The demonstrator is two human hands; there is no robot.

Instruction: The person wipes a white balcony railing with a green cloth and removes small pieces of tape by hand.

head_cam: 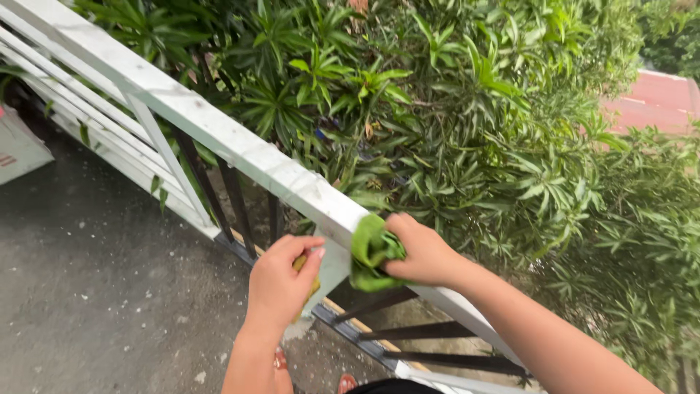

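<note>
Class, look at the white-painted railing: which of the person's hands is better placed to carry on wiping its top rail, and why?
Probably the right hand: it presses a crumpled green cloth against the white top rail. The left hand grips something yellowish lower down.

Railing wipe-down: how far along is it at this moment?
Done: cannot tell; no wiped stretch stands out. In hand: the right hand presses a green cloth on the white top rail; the left hand holds something yellow. Left: the rail up-left looks smudged.
</note>
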